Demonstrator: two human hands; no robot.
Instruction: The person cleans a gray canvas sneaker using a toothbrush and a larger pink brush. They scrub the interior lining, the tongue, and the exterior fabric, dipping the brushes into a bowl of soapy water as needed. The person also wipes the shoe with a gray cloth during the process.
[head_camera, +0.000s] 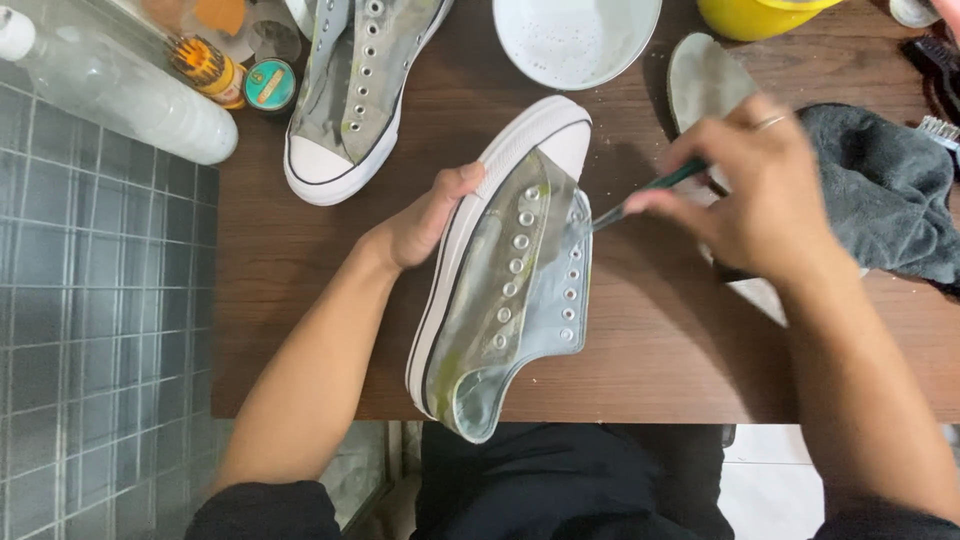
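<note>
Grey canvas, stained yellow-green in streaks, covers the laceless low-top sneaker (510, 290) that lies tilted on its side over the near edge of the brown wooden table (300, 300). The left hand (425, 220) is clamped on its white rubber sole near the toe, thumb on top, propping the shoe up. The right hand (760, 190) has its fingers pinched together on a slim dark-green-handled brush (650, 190), whose tip touches the canvas just beside the upper eyelets.

To work this spot well, I judge the sole grip should be firm so the shoe does not rock, with short strokes following the stained streaks and light pressure around the metal eyelets.

The second sneaker (350, 90) rests farther back, near a white bowl (575, 40), a removed insole (705, 85) and a dark grey cloth (885, 190).
</note>
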